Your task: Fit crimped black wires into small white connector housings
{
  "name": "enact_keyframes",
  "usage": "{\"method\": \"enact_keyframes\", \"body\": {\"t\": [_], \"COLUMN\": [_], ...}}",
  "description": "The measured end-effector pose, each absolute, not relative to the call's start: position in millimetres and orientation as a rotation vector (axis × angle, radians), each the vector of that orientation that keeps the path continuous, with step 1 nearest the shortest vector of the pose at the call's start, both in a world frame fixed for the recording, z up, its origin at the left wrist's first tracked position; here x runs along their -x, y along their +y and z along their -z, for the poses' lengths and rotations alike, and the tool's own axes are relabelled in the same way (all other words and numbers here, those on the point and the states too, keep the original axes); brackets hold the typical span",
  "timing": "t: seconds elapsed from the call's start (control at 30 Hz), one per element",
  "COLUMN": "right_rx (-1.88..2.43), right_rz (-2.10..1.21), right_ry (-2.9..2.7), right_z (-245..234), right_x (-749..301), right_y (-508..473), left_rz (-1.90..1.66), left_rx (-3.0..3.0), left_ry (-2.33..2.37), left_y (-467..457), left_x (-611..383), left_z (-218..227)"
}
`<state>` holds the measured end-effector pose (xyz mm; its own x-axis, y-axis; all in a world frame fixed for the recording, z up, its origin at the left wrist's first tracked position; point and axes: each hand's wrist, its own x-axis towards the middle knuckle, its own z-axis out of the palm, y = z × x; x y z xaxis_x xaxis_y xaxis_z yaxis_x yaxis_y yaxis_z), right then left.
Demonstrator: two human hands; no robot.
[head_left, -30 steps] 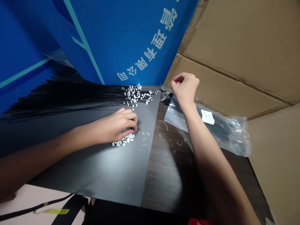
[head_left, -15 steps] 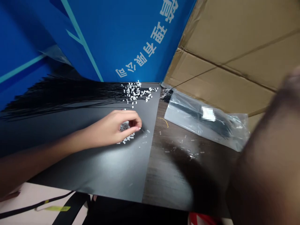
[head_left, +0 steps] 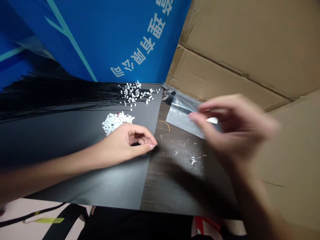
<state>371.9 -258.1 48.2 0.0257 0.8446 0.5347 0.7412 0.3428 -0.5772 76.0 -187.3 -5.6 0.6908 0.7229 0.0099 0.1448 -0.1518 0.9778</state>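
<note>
My left hand [head_left: 137, 141] is over the right edge of the grey mat, its thumb and fingertips pinched on a small white connector housing [head_left: 155, 144]. Behind its wrist lies a loose pile of white connector housings [head_left: 116, 121]. My right hand [head_left: 232, 123], smeared by motion, is raised in front of the clear plastic bag [head_left: 183, 115]. Its thumb and forefinger come together on a thin black wire, mostly lost in the blur; a short dark length [head_left: 273, 184] shows beyond the wrist. Bare wire ends [head_left: 168, 96] stick out of the bag's open left end.
A thick bundle of black wires [head_left: 75, 96] with white housings on their ends runs along the blue panel [head_left: 100, 40]. Small clear tubes [head_left: 192, 160] and a yellow strand [head_left: 165, 125] lie on the dark wooden tabletop. Cardboard [head_left: 237, 43] walls the right side.
My right hand has come in from the right edge to over the bag, and the wire stretched across the cardboard has gone from there. My left hand has moved right, away from the white pile.
</note>
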Motion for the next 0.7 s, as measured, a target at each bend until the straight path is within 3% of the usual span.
{"method": "enact_keyframes", "body": {"t": [0.23, 0.7], "right_rx": [1.03, 0.941], "right_rz": [-0.535, -0.711], "right_ry": [-1.667, -1.694], "right_z": [18.2, 22.8], "right_x": [-329.0, -325.2], "right_y": [-270.1, -290.5], "left_rz": [-0.696, -0.96], "left_rx": [-1.605, -2.052], "left_ry": [0.807, 0.498], "left_y": [-211.0, -218.7], "left_x": [-80.4, -66.1], "left_z": [23.5, 21.3]}}
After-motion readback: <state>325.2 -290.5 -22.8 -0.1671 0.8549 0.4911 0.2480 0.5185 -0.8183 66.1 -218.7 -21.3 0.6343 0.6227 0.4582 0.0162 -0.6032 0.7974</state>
